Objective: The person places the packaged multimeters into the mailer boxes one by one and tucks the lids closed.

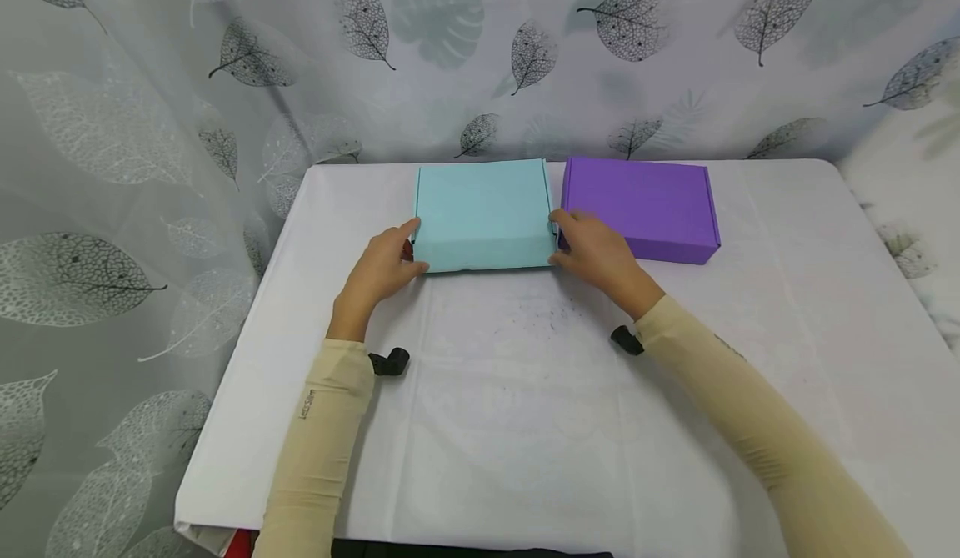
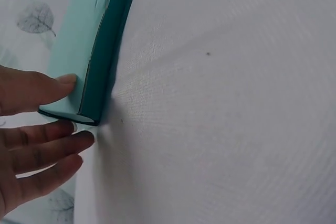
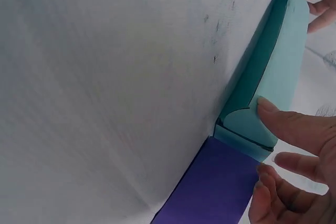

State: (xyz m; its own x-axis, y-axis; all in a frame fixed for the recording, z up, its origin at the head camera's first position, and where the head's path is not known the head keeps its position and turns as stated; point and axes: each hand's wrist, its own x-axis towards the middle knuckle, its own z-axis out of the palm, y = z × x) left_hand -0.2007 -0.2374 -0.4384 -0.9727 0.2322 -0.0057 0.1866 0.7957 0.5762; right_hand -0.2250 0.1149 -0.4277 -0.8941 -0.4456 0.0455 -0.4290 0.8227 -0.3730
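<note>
A light teal cardboard box lies near the far edge of the table, its front flap sloping down toward me. My left hand is at its left end. In the left wrist view the thumb rests on the flap, with the fingers around the box's end, pinching the corner. At the right front corner, my right hand pinches the box. Its thumb presses on the flap beside a rounded tab, while the other fingers bend near the side wall and the neighbouring purple box.
Close to the teal box's right side stands a closed purple cardboard box. A white cloth covers the table. Behind and to the left hangs a leaf-patterned curtain. Dark wrist-worn pieces stick out at both cuffs.
</note>
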